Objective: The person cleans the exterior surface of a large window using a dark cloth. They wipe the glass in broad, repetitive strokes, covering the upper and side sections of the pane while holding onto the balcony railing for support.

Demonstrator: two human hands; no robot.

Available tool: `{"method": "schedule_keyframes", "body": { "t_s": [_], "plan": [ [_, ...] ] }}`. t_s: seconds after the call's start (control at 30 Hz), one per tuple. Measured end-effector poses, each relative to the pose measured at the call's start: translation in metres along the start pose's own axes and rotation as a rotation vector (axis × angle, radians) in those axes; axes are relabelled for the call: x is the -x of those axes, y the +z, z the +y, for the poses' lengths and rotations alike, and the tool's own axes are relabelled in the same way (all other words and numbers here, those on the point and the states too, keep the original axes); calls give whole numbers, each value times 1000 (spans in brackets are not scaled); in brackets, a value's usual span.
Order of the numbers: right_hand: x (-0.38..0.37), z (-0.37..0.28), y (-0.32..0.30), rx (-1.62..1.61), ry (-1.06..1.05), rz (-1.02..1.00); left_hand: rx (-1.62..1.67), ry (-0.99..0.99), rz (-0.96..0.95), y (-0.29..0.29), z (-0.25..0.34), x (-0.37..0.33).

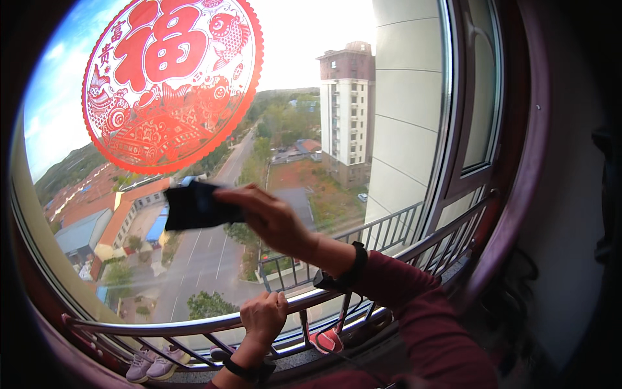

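Note:
My right hand (275,220) reaches up in front of the large window pane (291,162), its fingers pressed on a dark cloth (197,206). The cloth looks spread out against or very close to the glass; whether it touches I cannot tell. Lower down, my left hand (264,316) is closed at the top bar of the metal railing (214,324), fingers curled over it. Both wrists carry a black band, and a maroon sleeve (431,311) covers my right arm.
Above the cloth, a round red paper-cut decoration (172,91) covers part of the pane. Behind the railing's lower left stand pale purple shoes (155,364); a pink-red item (326,340) lies beneath the bar. A framed window sash (479,97) rises at right.

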State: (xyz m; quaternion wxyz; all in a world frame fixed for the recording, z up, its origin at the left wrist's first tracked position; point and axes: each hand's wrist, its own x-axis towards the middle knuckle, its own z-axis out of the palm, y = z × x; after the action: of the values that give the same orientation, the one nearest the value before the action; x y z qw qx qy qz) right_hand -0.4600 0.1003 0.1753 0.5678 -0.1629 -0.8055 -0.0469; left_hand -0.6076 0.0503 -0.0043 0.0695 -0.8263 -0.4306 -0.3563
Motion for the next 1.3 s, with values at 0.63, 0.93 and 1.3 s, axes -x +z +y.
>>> {"method": "schedule_keyframes", "body": {
  "t_s": [0.63,0.93,1.3],
  "plan": [
    [-22,60,-168,1177,-274,-132,-98,18,14,15,-8,5],
    [-135,127,-500,1538,-231,448,-78,-90,-18,8,4,6],
    [-241,135,-536,1128,-598,382,-170,-102,22,21,-10,15]
  ]
}}
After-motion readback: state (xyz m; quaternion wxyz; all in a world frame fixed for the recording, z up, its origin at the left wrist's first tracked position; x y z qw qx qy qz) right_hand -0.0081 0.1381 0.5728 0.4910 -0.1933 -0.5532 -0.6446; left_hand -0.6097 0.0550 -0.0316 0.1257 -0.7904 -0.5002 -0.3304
